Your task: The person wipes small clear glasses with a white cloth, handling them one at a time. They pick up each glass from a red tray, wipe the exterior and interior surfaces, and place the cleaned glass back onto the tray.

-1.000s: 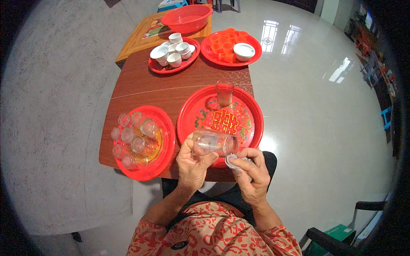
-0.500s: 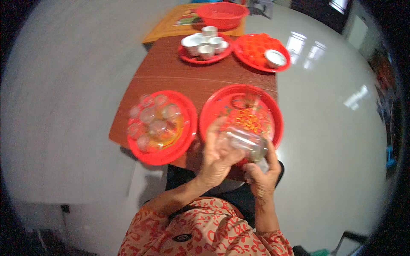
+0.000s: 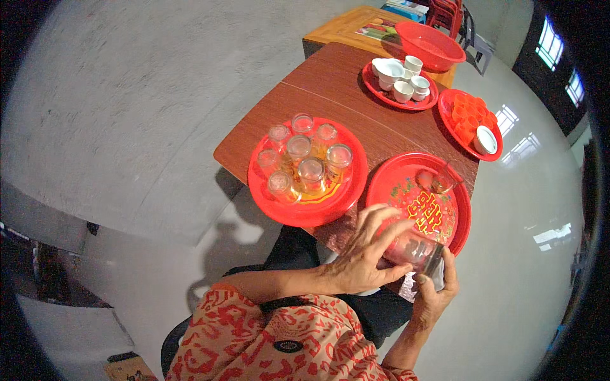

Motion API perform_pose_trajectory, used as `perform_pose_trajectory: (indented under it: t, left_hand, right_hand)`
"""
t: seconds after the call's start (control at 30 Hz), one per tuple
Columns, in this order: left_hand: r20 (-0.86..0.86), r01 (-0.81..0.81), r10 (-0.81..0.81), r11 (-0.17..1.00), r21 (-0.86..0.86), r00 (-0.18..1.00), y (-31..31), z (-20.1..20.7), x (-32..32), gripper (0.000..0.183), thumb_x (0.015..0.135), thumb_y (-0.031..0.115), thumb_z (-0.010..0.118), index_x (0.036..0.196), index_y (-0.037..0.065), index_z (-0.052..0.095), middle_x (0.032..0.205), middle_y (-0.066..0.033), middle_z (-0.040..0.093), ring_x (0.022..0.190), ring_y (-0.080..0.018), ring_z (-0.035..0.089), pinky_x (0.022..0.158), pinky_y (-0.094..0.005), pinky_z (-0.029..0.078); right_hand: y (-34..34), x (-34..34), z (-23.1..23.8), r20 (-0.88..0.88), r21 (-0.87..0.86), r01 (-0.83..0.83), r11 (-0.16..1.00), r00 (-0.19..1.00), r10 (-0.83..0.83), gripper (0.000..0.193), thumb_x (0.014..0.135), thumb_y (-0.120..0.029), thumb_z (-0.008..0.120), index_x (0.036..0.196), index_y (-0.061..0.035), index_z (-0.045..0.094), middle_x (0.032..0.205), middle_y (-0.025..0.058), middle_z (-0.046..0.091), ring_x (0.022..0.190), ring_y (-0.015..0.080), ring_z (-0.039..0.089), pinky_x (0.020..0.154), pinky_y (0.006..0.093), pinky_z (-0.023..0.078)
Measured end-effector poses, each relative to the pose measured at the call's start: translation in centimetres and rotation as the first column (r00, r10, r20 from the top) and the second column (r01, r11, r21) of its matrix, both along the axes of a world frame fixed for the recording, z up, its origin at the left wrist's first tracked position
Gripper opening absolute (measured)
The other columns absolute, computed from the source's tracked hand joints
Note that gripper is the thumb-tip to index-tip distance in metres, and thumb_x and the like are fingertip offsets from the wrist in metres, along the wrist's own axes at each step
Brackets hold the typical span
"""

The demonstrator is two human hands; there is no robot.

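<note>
Basically, right hand (image 3: 438,291) has the drinking glass (image 3: 413,249) pinched at its right end, thumb on the near side, a finger up the far side, grip narrow. White cloth (image 3: 438,274), mostly hidden, sits in that same grip. Glass lies on its side, tilted a bit, held up over the near edge of the patterned red tray (image 3: 383,188).

Left hand (image 3: 363,251) at the glass's other end: fingers fanned wide and lightly bent above it, thumb stretched along the near side. Loose pose; can't tell how firmly it touches. Left forearm comes across from lower left, almost level, wrist roughly straight. Right forearm rises steeply from the lower edge, leaning right, hand turned in toward the left one.

One more glass (image 3: 445,181) at the far side of the patterned tray. Left of that, a second red tray (image 3: 305,217) with eight clear glasses (image 3: 311,170) grouped on it. Both on the brown table (image 3: 254,133). Farther out: white cups (image 3: 403,91) on a red tray, then orange cups (image 3: 469,115) plus a white bowl (image 3: 485,141) on another. Red basin (image 3: 432,44) beyond, on a yellowish wooden table (image 3: 337,25).
</note>
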State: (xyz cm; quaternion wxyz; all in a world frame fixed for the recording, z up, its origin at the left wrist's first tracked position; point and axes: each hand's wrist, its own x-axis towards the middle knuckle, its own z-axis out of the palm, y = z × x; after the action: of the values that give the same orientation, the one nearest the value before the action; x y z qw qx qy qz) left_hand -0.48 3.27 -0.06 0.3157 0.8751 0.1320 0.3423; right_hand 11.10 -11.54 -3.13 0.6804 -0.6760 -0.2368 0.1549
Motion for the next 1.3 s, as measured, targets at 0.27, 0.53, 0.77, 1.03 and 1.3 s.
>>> perform_pose_trajectory:
  t: [0.27,0.53,0.77,1.03,1.3]
  left_hand:
    - [-0.02,-0.051,0.057,0.973,0.226,0.998,3.2,0.4,-4.0,0.065,0.063,0.019,0.079,0.122,0.007,0.056,0.117,-0.0098,0.054,0.102,-0.0285,0.052,0.086,-0.0385,0.042]
    - [0.041,-0.264,0.264,0.965,-0.006,0.964,5.9,-1.0,-6.6,0.067,0.063,0.018,0.081,0.122,0.004,0.053,0.116,-0.0134,0.057,0.106,-0.0314,0.055,0.092,-0.0439,0.04]
    - [0.029,-0.403,0.402,0.911,0.093,0.915,7.6,-2.3,-6.0,0.061,0.064,0.022,0.082,0.116,0.004,0.056,0.111,-0.0119,0.059,0.102,-0.0309,0.057,0.087,-0.0421,0.04]
    - [-0.024,-0.488,0.508,0.838,0.246,0.861,8.2,-3.4,-5.4,0.065,0.06,0.033,0.085,0.113,0.006,0.059,0.108,-0.0057,0.062,0.101,-0.0246,0.052,0.091,-0.0418,0.032]
    - [-0.008,-0.518,0.542,0.808,0.28,0.841,8.4,-3.6,-5.5,0.059,0.061,0.035,0.082,0.111,0.01,0.062,0.107,-0.0032,0.063,0.101,-0.0244,0.051,0.087,-0.0419,0.03]
  right_hand:
    - [4.7,-2.9,3.2,0.476,-0.133,-0.18,0.975,0.851,0.222,0.063,0.059,-0.005,0.081,0.118,-0.0001,0.058,0.102,0.013,0.059,0.09,0.0244,0.059,0.079,0.0336,0.048]
    - [9.2,-5.0,2.2,0.063,-0.068,-0.42,0.905,0.903,0.424,0.054,0.069,-0.005,0.075,0.12,-0.0013,0.057,0.099,0.0088,0.057,0.093,0.0199,0.057,0.083,0.0308,0.046]
    - [11.1,-6.3,-0.2,0.038,-0.036,-0.496,0.868,0.867,0.497,0.061,0.076,-0.002,0.068,0.133,-0.0013,0.047,0.101,0.0088,0.054,0.092,0.0187,0.055,0.082,0.0305,0.046]
    - [12.1,-6.0,-0.7,0.052,-0.081,-0.486,0.87,0.87,0.491,0.063,0.076,-0.002,0.065,0.136,-0.0004,0.044,0.103,0.0099,0.053,0.094,0.0197,0.055,0.084,0.0316,0.045]
    - [12.7,-6.1,-2.0,-0.032,-0.021,-0.519,0.854,0.854,0.519,0.066,0.076,-0.003,0.065,0.137,0.0017,0.04,0.104,0.0131,0.053,0.096,0.0219,0.055,0.085,0.0332,0.045]
